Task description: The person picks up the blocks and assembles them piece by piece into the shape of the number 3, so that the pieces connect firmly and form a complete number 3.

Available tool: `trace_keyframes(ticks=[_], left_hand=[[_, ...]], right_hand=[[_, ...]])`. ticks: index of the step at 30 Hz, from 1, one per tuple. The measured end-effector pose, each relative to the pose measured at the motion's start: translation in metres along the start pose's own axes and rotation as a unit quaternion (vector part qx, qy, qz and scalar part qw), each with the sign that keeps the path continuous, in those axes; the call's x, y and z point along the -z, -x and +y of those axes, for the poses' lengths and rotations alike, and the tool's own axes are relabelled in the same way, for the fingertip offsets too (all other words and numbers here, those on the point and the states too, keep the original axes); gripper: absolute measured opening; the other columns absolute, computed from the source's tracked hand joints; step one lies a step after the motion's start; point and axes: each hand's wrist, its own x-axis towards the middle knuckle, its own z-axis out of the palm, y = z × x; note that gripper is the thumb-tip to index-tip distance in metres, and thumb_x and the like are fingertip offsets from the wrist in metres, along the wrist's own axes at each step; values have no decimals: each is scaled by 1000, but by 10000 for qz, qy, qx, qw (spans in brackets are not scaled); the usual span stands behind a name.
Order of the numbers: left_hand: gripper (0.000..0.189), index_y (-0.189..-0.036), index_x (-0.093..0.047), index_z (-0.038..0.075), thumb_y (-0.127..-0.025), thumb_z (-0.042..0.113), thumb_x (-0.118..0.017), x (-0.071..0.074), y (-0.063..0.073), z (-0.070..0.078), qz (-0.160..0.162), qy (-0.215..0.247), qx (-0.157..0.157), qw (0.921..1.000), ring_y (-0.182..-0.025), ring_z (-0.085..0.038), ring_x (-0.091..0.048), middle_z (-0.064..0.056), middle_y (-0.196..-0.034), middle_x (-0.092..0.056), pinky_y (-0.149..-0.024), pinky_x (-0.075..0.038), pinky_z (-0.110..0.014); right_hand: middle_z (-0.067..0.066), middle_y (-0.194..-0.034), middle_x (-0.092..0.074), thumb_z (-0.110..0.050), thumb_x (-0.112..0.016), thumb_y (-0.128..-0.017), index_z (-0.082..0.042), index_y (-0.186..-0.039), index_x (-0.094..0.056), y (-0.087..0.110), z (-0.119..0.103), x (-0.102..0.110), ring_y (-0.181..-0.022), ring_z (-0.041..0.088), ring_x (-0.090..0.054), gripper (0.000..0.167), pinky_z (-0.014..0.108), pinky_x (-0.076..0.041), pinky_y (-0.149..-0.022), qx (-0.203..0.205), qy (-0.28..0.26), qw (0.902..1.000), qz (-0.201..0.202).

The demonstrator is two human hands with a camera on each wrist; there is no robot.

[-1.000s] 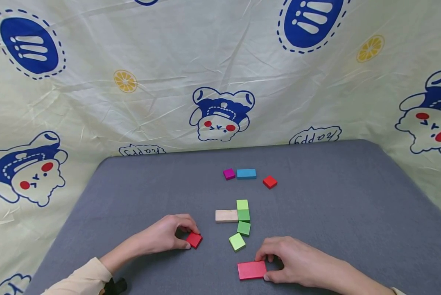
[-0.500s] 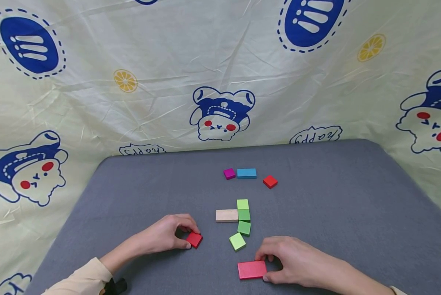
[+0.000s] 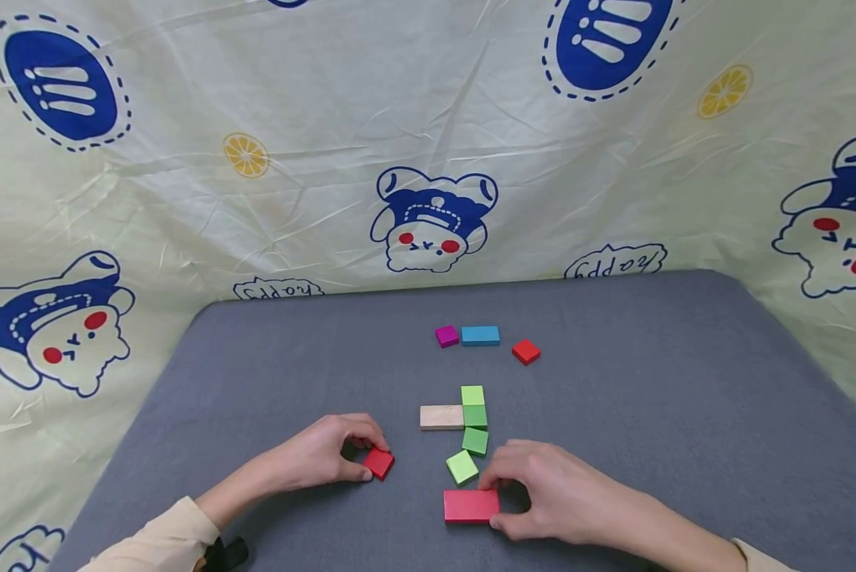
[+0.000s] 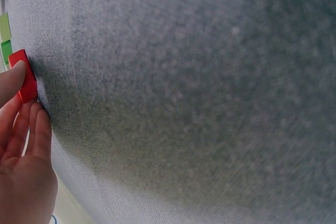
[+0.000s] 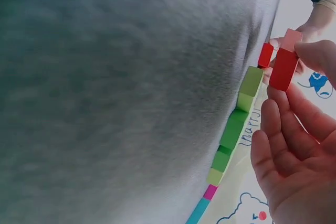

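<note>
My left hand pinches a small red square block between thumb and fingers, low over the table, left of the green blocks. In the left wrist view the thumb lies on that block's face. My right hand grips a longer red rectangular block by its right end. The right wrist view shows this rectangular block raised off the cloth between thumb and fingertips. Just beyond it in the head view lies a tilted light green block, followed by a green block.
Farther up, another green block touches a pale wooden block and a light green block. Toward the back lie a magenta block, a blue block and a red block. Grey cloth covers the table; a printed curtain hangs behind.
My right hand has moved left and slightly away from me, carrying the red rectangular block nearer the tilted light green block. The left hand keeps its place with the red square block.
</note>
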Motion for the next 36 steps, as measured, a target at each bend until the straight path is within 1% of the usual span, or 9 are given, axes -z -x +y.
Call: trace_keyframes(ticks=[3, 8, 15, 19, 22, 27, 32, 36], left_hand=[[32, -109, -71, 25, -83, 6, -77, 0, 0, 0, -12, -8, 9, 10000, -100, -9, -56, 16, -109, -61, -91, -47, -31], [32, -109, -71, 26, -84, 7, -76, 0, 0, -1, 19, -13, 17, 10000, -101, -9, -56, 17, -110, -60, -91, -47, -32], [33, -109, -71, 28, -84, 7, -76, -1, 1, -1, 58, -14, 0, 10000, -100, -9, -56, 17, -108, -60, -90, -47, -31], [33, -109, -71, 28, -84, 7, -76, -1, 1, -1, 56, 8, 18, 10000, -100, -9, -56, 17, -108, -60, -91, -47, -32], [33, -109, -71, 28, -83, 7, -77, -1, 1, -1, 43, 23, 46, 10000, -100, -8, -56, 17, -107, -61, -91, -47, -32], [33, -109, -71, 28, -83, 8, -77, -1, 1, -1, 40, 6, 66, 10000, -100, -8, -57, 17, -107, -61, -91, -47, -32], [33, -108, -71, 27, -83, 7, -77, -1, 1, -1, 45, 4, 68, 10000, -100, -8, -57, 17, -107, -61, -91, -47, -32], [32, -109, -71, 27, -84, 8, -76, 0, 1, -1, 34, 82, 84, 9999, -100, -8, -57, 16, -107, -61, -91, -47, -32]], right_hand=[[-23, -95, -56, -23, -81, -79, -30, -101, -68, -7, -2, 0, -86, 0, -55, 26, 22, -48, -76, -16, 4, 10000, 63], [-22, -96, -58, -23, -81, -79, -27, -99, -69, -20, -3, -2, -88, 3, -55, 24, 24, -48, -78, 86, 152, 9997, 178], [-21, -95, -59, -27, -79, -82, -26, -102, -71, -39, -7, -2, -91, 5, -55, 22, 27, -48, -80, -282, 94, 9994, -190], [-20, -94, -59, -29, -79, -81, -26, -101, -72, -48, -7, -4, -91, 5, -54, 22, 27, -48, -81, -340, 202, 9990, -217], [-19, -94, -59, -30, -80, -80, -25, -101, -72, -55, -7, -7, -92, 5, -53, 23, 26, -47, -80, -298, 300, 9989, -197], [-21, -88, -60, -30, -80, -78, -24, -98, -73, -63, -7, -12, -91, 3, -51, 21, 23, -46, -77, -195, 431, 9986, -231], [-20, -86, -61, -31, -80, -78, -23, -96, -74, -67, -4, -17, -88, 1, -49, 21, 21, -45, -75, -115, 559, 9978, -323], [-19, -87, -61, -29, -81, -78, -22, -97, -74, -68, -2, -18, -88, 2, -49, 22, 22, -46, -75, -108, 617, 9975, -321]])
